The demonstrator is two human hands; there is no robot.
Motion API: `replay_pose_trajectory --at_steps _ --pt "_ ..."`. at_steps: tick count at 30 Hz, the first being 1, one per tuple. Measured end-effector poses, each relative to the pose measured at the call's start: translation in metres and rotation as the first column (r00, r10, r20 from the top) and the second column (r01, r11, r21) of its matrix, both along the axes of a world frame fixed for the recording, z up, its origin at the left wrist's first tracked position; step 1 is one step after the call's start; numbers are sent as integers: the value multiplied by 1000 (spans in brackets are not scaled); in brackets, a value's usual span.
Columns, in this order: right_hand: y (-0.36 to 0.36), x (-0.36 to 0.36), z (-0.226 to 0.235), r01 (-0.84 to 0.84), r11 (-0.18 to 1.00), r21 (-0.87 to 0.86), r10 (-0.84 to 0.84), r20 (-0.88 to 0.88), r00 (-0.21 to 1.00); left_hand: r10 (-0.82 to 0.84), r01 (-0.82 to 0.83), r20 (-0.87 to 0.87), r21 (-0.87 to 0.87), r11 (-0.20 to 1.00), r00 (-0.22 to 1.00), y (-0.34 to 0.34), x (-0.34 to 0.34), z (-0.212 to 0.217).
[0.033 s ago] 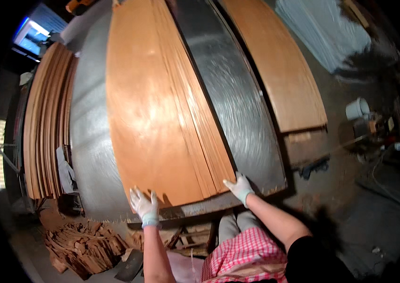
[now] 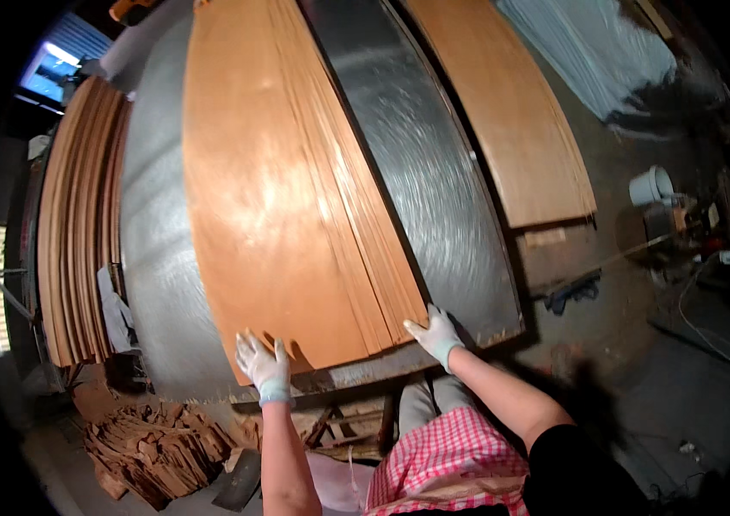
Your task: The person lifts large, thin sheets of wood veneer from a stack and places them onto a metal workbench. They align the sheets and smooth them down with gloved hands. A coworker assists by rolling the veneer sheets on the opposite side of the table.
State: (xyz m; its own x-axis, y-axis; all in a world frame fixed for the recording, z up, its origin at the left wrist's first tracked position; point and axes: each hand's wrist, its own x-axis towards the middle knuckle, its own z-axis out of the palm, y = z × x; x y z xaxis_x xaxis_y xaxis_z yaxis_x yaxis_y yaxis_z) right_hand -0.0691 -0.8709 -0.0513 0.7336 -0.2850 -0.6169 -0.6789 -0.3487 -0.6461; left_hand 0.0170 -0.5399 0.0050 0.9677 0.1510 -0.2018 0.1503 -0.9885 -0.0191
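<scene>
A stack of thin orange-brown wood veneer sheets (image 2: 262, 224) lies lengthwise on a dark, shiny metal-topped table (image 2: 434, 198). Its sheets fan out in narrow steps along the right side. My left hand (image 2: 264, 365), in a whitish glove, rests at the stack's near left corner with fingers stretched and thumb apart. At the near right corner is my right hand (image 2: 438, 335), gloved too, its thumb toward the veneer and its fingers extended along the side edge. Neither hand is wrapped round anything; the undersides of both are hidden.
Another veneer stack (image 2: 520, 138) lies beyond the table's right edge. Brown sheets (image 2: 81, 224) stand at the left. Broken veneer scraps (image 2: 159, 451) are heaped on the floor at lower left. A white bucket (image 2: 650, 186) and a cable (image 2: 692, 318) are at right.
The view has shifted slightly. Both hands stay at the near corners of the veneer stack, with no clear movement of the sheets on the table.
</scene>
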Motion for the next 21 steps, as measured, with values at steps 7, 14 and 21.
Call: replay_pose_trajectory --at_steps 7,14,21 --pt "24 2 21 -219 873 -436 344 232 910 -12 2 81 115 993 997 2 -3 -80" --pt "73 -23 8 188 758 625 -393 208 896 12 -16 170 26 1000 985 -2 -7 -72" --pt "130 -9 6 245 857 453 -311 76 947 33 -27 166 -36 999 986 -2 -8 -65"
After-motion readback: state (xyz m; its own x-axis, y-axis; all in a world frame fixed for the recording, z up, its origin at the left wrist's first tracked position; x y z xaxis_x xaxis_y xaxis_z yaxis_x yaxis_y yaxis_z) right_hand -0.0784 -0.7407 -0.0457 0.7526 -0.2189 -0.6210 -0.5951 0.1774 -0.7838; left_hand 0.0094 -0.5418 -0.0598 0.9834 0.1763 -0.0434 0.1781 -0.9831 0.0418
